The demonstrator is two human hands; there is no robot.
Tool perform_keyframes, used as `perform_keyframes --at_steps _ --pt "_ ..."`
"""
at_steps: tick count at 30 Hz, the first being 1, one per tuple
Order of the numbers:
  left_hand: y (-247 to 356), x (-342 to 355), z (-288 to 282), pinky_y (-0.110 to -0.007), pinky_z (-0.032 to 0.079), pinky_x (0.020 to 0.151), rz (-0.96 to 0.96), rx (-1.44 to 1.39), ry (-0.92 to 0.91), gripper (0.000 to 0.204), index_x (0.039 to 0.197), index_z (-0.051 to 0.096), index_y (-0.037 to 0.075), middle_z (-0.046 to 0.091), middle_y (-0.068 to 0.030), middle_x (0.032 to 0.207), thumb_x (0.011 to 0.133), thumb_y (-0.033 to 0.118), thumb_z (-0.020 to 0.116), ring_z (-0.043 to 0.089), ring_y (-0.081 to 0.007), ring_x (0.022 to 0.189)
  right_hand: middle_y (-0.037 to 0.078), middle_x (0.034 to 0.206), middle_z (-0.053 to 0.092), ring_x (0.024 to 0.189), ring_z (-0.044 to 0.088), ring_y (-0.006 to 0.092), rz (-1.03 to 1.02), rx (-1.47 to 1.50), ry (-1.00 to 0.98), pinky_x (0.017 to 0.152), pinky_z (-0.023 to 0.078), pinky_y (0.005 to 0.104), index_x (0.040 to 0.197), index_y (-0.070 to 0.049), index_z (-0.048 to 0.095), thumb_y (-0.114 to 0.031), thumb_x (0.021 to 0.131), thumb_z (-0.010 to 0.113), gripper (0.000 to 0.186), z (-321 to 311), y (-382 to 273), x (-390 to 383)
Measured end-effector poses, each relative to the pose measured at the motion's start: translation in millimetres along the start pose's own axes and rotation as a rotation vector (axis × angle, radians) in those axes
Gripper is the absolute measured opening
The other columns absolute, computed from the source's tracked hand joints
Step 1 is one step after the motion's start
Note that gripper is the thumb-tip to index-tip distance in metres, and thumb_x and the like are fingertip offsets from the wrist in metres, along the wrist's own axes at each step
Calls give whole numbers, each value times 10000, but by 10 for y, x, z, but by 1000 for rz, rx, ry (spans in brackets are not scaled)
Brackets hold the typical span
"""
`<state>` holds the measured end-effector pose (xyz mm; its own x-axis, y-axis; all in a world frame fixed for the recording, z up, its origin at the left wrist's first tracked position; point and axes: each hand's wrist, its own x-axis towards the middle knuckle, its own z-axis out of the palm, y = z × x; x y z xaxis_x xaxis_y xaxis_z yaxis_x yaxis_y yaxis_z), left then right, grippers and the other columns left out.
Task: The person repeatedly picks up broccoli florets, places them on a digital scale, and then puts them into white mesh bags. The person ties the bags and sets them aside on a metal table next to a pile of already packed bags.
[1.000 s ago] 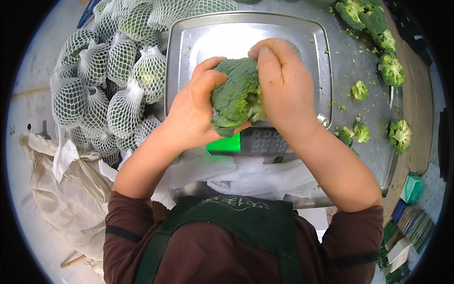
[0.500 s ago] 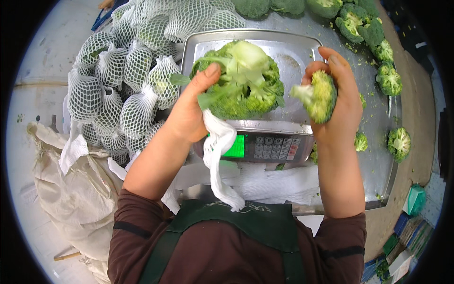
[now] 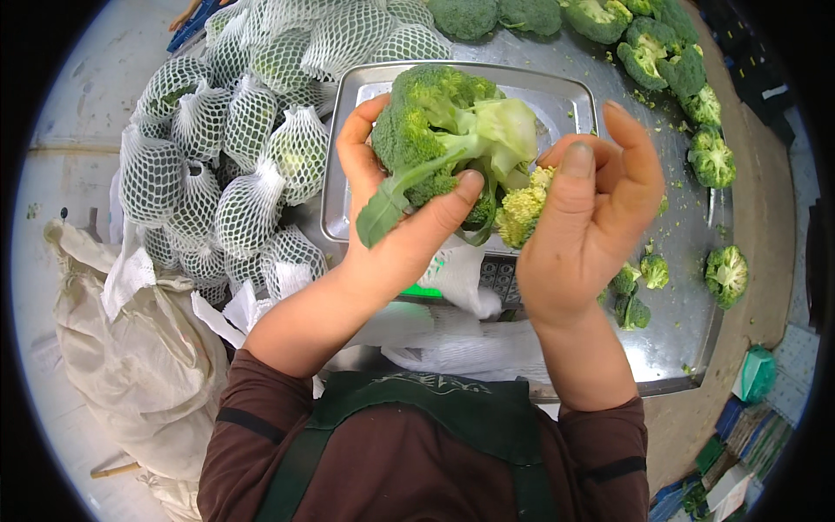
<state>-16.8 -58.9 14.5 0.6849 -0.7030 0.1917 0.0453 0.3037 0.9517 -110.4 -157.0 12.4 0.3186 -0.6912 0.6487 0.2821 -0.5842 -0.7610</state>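
Note:
A large broccoli head (image 3: pixel 426 109) is tilted in my left hand (image 3: pixel 404 239), whose fingers and thumb are wrapped round its crown and a leaf. Its pale cut stem points right, over the metal tray of a weighing scale (image 3: pixel 332 196). Beside the stem, my right hand (image 3: pixel 578 222) holds a small yellowish broccoli floret (image 3: pixel 522 209) close against the head's underside; part of the floret is hidden by the fingers. A white mesh sleeve (image 3: pixel 461 274) hangs below the left hand, in front of the scale's green display and keypad (image 3: pixel 500 277).
Several broccoli heads in white mesh sleeves (image 3: pixel 252 209) are piled on the left. Loose broccoli heads (image 3: pixel 648 52) line the far right, with small florets (image 3: pixel 654 271) on the metal table (image 3: pixel 670 348). White sleeves (image 3: pixel 470 348) lie before the scale; a cloth sack (image 3: pixel 130 339) stands lower left.
My left hand has turned the broccoli head so its stem now points right. My right hand has brought the floret leftward to the head. The mesh sleeve has swung right.

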Motion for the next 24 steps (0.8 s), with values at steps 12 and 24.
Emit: perform_keyframes --at_steps 12,24 --pt "-205 123 -61 -354 410 930 669 626 32 922 1315 176 43 447 -130 1174 611 30 771 521 -220 1059 66 948 566 810 541 120 356 251 273 746 453 250 1242 -26 479 -200 1003 370 315 283 105 -60" --pt "-166 440 -269 -361 439 916 566 906 8 866 1266 368 26 488 -174 1157 522 88 806 523 -298 1069 94 1016 590 937 555 171 447 77 29 830 435 272 1154 -19 538 -326 986 378 384 380 514 81"
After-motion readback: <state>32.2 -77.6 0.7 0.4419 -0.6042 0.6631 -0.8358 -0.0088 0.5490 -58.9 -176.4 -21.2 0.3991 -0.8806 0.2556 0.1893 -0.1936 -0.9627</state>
